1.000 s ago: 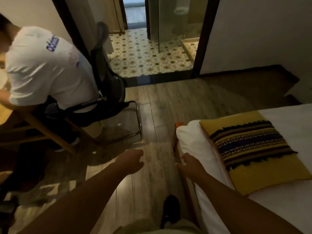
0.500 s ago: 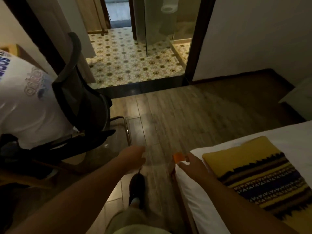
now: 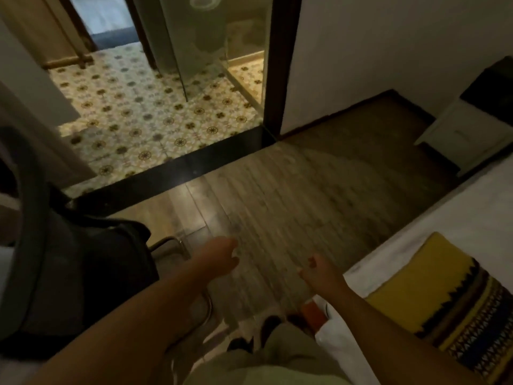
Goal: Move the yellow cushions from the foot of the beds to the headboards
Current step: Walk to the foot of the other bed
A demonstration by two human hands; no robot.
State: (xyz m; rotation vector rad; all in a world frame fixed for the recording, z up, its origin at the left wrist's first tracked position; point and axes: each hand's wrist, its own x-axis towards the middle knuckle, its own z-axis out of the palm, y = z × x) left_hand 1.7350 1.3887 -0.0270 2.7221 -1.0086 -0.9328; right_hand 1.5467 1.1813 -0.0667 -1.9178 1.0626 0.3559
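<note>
A white-sheeted bed (image 3: 455, 218) sits at the right. A yellow cushion (image 3: 433, 298) with a dark patterned band lies on it.

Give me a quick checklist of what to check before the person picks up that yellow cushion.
1. Cushion in view and lying flat on the bed: ok.
2. Nothing lying on the cushion: ok for the visible part; its far end runs out of frame.
3. Left hand free: ok, it holds nothing.
4. Right hand free: ok, loosely curled over the floor, holding nothing.
5. Hands on the cushion: not ok, both are clear of it; the right one is nearer.
6. Way to the headboard clear: cannot tell, the headboard is not in view.
</note>
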